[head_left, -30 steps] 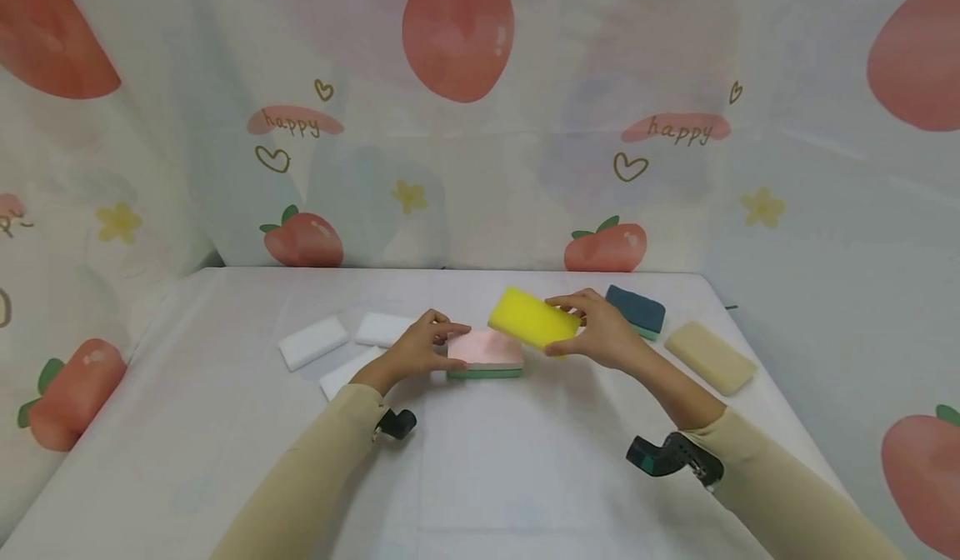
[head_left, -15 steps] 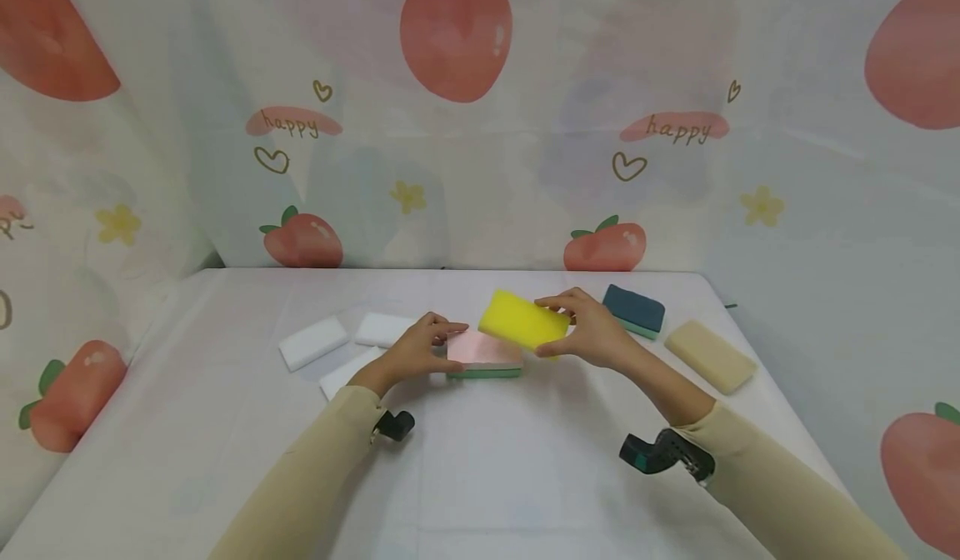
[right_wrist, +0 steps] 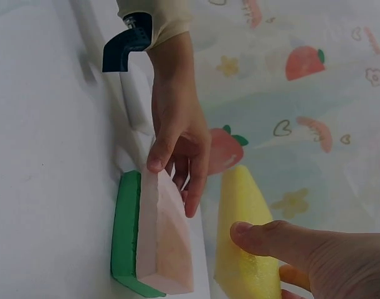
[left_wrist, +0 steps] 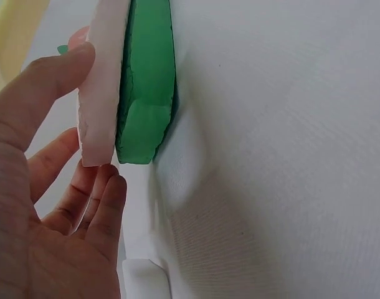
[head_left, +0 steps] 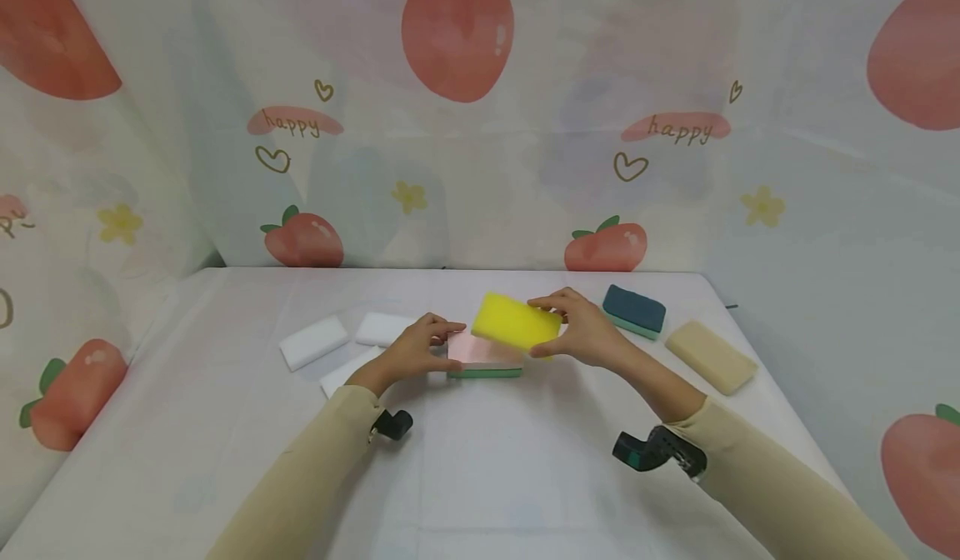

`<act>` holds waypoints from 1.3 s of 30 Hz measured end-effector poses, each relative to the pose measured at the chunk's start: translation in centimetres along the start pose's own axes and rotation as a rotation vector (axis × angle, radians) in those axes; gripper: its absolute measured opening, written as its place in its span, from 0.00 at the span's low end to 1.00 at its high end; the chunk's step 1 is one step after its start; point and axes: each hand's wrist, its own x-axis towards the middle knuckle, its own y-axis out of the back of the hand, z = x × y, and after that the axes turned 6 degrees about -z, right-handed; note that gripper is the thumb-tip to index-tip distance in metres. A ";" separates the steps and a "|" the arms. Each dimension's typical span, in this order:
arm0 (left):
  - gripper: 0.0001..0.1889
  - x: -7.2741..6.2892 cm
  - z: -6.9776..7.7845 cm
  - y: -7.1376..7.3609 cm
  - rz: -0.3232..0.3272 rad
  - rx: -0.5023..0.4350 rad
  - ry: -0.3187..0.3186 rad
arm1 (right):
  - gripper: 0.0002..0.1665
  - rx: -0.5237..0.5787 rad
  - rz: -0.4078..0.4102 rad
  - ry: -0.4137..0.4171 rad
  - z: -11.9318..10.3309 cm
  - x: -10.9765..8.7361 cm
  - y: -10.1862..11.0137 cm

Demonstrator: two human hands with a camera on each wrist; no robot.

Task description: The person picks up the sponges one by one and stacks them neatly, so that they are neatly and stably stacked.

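A pink sponge (head_left: 480,350) lies flat on a green sponge (head_left: 487,372) near the table's middle. My left hand (head_left: 412,348) grips the left end of the pink one, thumb on the near edge and fingers at the far edge. In the left wrist view the green sponge (left_wrist: 146,81) sits right under the pink slab (left_wrist: 103,118). A yellow sponge (head_left: 513,320) is pinched by its right end in my right hand (head_left: 588,331), held tilted above the pink one. The right wrist view shows a gap between the yellow sponge (right_wrist: 243,230) and the pink sponge (right_wrist: 168,243).
White blocks (head_left: 313,343) lie to the left, partly behind my left hand. At the right are a dark blue sponge (head_left: 634,308) on a green layer and a beige sponge (head_left: 711,357). A white cloth covers the table (head_left: 480,468); a printed curtain (head_left: 510,177) hangs behind.
My right hand has carried the yellow sponge a little left and slightly down, further over the pink one. The left hand and the pink and green sponges have stayed nearly still.
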 end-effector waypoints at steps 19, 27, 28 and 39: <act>0.34 -0.3 -0.3 -0.2 0.013 -0.021 -0.031 | 0.40 0.040 -0.083 -0.005 -0.7 1.0 -1.1; 0.35 -0.2 -0.5 -0.4 0.018 -0.048 -0.040 | 0.40 0.041 -0.078 0.012 -0.7 1.6 -1.6; 0.35 -0.2 -0.5 -0.4 0.019 -0.050 -0.039 | 0.40 0.044 -0.079 0.012 -0.7 1.6 -1.7; 0.36 0.0 -0.9 -0.5 0.012 -0.039 -0.060 | 0.40 0.071 -0.094 0.026 -0.6 2.5 -2.4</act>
